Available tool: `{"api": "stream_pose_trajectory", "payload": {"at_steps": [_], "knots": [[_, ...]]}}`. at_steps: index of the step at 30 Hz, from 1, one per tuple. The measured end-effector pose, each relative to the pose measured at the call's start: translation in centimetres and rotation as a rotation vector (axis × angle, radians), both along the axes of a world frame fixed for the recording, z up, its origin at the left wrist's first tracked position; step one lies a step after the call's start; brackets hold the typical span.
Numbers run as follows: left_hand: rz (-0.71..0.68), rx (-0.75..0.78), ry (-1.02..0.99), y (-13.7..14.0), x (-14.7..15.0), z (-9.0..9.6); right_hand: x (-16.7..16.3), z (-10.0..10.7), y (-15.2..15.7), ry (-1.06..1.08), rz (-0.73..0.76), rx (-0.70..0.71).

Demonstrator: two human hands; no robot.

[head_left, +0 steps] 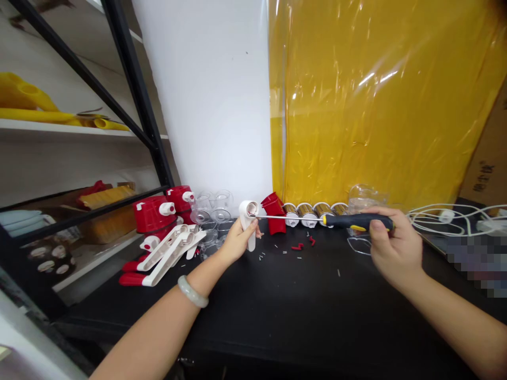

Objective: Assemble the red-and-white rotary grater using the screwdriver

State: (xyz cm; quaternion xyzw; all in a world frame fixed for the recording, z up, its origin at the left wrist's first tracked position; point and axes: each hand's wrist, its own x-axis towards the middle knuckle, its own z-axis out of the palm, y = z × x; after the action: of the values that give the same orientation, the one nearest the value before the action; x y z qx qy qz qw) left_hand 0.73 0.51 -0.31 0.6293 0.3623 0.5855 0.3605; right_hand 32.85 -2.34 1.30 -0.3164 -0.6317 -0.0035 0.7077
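My left hand point(238, 240) is closed around a white plastic crank handle point(249, 211), its round end facing up and to the right. In my right hand point(394, 245) is a long screwdriver point(352, 220) with a dark blue and yellow grip, held level. The screwdriver's tip reaches the round end of the white part; whether it sits in a screw is too small to tell. Beneath them on the black table point(301, 311) lie small red plastic pieces point(298, 247) and several tiny screws or pins point(261, 257).
At the left are red housings point(152, 215), white arms with red grips point(166, 258) and clear cups point(219, 203). Behind the hands, metal grater drums point(307, 214) line up beside a red chute point(275, 214). White cables point(447, 216) lie right; a shelf frame point(138, 79) stands left.
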Motion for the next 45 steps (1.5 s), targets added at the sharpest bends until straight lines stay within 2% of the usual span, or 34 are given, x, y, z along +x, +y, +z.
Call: {"api": "stream_pose_trajectory", "payload": {"at_steps": [12, 21, 30, 36, 40, 45], "knots": [[-0.026, 0.000, -0.044, -0.1, 0.1, 0.0, 0.1, 0.0, 0.0, -0.025, -0.043, 0.037], [0.000, 0.020, 0.026, 0.1, -0.2, -0.3, 0.0, 0.1, -0.1, -0.055, -0.043, 0.056], [0.227, 0.132, 0.242, 0.2, -0.9, -0.4, -0.2, 0.3, -0.2, -0.004, -0.020, 0.031], [0.267, 0.152, 0.283, 0.0, -0.8, -0.3, 0.0, 0.1, 0.0, 0.008, -0.022, -0.008], [0.346, 0.165, 0.340, -0.3, -0.7, 0.0, 0.2, -0.1, 0.3, 0.007, -0.022, -0.044], [0.365, 0.170, 0.338, -0.5, -0.7, 0.4, 0.0, -0.2, 0.6, 0.079, 0.099, -0.158]]}}
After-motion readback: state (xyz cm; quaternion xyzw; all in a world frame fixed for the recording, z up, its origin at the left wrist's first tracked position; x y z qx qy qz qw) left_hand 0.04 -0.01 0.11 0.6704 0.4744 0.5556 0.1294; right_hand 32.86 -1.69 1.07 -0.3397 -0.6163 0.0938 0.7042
